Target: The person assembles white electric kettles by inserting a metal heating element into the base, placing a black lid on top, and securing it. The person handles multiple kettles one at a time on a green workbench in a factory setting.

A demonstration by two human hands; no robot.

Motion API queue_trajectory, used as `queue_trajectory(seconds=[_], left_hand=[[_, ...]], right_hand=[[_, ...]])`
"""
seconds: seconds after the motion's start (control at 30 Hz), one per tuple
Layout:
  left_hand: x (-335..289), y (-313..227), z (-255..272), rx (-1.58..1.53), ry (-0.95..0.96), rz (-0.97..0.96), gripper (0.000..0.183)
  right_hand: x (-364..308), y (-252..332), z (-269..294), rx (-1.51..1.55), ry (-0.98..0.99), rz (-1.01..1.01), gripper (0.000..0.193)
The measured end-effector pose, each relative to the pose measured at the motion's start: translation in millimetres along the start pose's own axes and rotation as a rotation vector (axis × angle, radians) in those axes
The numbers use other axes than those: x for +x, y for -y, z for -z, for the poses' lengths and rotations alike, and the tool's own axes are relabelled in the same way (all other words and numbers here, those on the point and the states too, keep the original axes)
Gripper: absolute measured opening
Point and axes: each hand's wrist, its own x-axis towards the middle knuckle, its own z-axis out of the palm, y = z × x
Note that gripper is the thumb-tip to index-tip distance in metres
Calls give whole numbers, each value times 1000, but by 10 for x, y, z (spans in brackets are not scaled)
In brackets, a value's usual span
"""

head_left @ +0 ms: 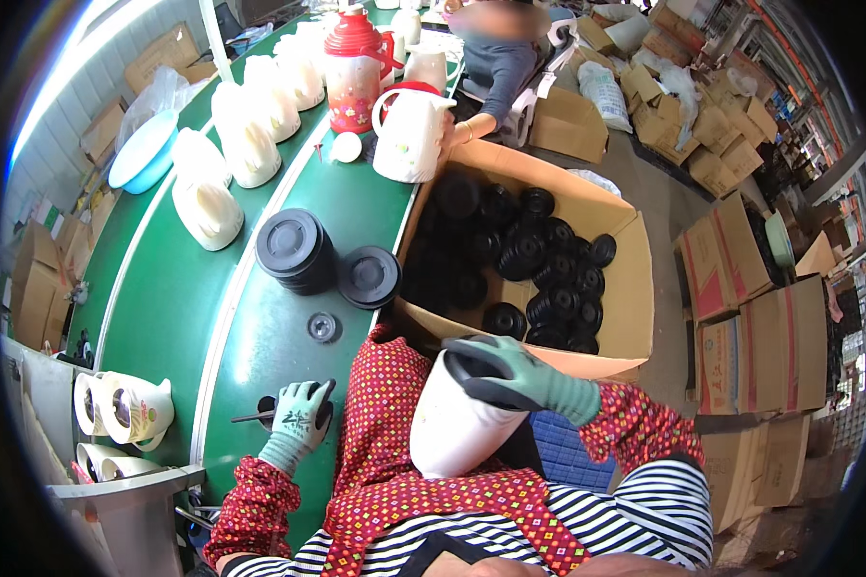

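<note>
My left hand point(301, 420), in a pale green glove with dark fingers, is closed over the green tabletop. A thin dark rod point(251, 417) sticks out from its left side; the rest of it is hidden. My right hand point(512, 373), in a matching glove, grips the upper end of a white jug body point(457, 423), which leans tilted against my lap. A small clear-and-dark round part point(323, 327) lies on the table beyond my left hand. Farther off are a stack of black round bases point(296, 248) and a shorter stack of black discs point(370, 276).
An open cardboard box point(635, 288) of black discs stands right of the table. White jug bodies point(250, 144) line the far left, near a red flask point(351, 72). A co-worker's hand point(452, 130) touches a white jug point(409, 139). More jugs point(135, 411) lie at left.
</note>
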Motion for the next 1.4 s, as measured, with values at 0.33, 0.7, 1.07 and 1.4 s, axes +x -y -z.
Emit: queue_trajectory(seconds=[0.33,0.7,1.07,1.4], left_hand=[[-268,-854,196,57,-169,-122,108],[284,-2188,596,-591,-441,-722,121],[-121,-2303,1089,-1340,-190,-554,112],[-139,-2215,1127,-772,-226,-505,90]], right_hand=[[-1018,-1170,-447,414,-503,-38,53],[-867,-942,-333,402,-668,45,51],[-629,-581,-54,964,-690,274,64],[-749,-941,-676,1316,-462,336,60]])
